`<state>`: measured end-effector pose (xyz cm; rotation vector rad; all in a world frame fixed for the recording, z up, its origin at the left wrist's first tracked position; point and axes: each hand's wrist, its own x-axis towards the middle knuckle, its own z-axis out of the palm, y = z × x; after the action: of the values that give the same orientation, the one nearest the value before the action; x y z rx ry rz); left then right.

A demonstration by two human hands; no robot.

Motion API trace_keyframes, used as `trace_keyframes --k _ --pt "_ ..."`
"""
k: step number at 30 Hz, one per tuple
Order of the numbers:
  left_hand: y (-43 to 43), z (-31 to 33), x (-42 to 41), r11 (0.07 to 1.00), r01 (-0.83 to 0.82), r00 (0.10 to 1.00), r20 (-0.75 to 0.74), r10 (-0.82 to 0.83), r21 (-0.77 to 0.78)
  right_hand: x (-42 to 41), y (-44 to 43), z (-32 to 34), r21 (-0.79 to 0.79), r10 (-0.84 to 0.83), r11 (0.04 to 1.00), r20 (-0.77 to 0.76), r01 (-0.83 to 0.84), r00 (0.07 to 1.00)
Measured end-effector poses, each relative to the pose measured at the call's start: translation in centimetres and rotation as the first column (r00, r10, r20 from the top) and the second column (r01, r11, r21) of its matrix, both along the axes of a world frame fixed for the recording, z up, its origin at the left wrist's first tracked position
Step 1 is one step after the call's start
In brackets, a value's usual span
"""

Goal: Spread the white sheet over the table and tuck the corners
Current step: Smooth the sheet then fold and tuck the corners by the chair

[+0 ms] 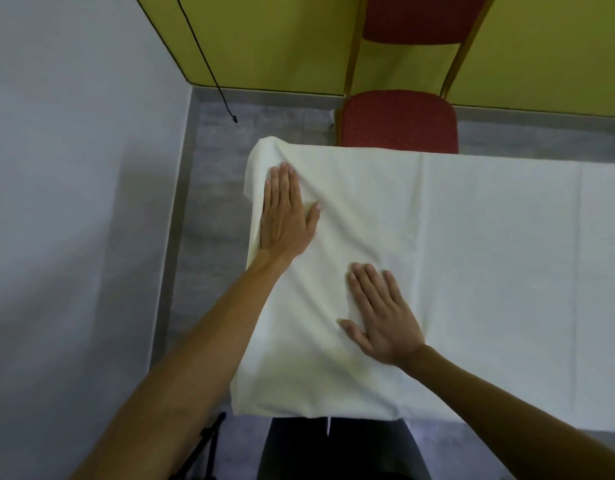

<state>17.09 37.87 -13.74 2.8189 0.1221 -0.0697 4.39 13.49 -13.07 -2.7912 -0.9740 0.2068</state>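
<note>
One head-worn camera looks steeply down and forward, close over the worktop's (472, 271) left end.

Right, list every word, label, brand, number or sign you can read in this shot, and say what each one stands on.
None: no text can be read in this picture. The white cloth sheet is plain, the red padded chair with a gold frame bears only a dotted pattern, and the yellow wall panel and pale grey wall carry no writing.
</note>
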Motion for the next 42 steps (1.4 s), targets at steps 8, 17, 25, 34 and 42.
trace_keyframes --k 8,17,25,34,42 --pt "-0.3 1.1 -2.4 0.998 0.034 0.999 -0.036 -0.033 0.044 0.5 0.5 0.5 0.187 -0.071 0.980 0.005 0.069 0.997" --pt "-0.5 0.7 5.1 0.994 0.103 0.994 -0.042 -0.102 0.023 17.5 4.9 -0.7 -0.050 -0.277 0.960 -0.056 0.274 0.959" --pt "-1.5 1.6 6.3 0.985 -0.171 0.984 -0.061 0.169 -0.014 18.3 3.5 -1.8 -0.090 -0.219 0.973 -0.042 0.215 0.975" --pt "-2.5 0.5 -5.1 0.993 -0.118 0.992 -0.036 0.119 0.018 18.0 3.2 -1.4 -0.075 -0.206 0.976 -0.034 0.203 0.978" --pt "-4.5 0.4 -19.2 0.975 -0.209 0.975 -0.062 0.214 0.070 17.6 3.1 -1.1 -0.069 -0.192 0.979 -0.033 0.190 0.981"
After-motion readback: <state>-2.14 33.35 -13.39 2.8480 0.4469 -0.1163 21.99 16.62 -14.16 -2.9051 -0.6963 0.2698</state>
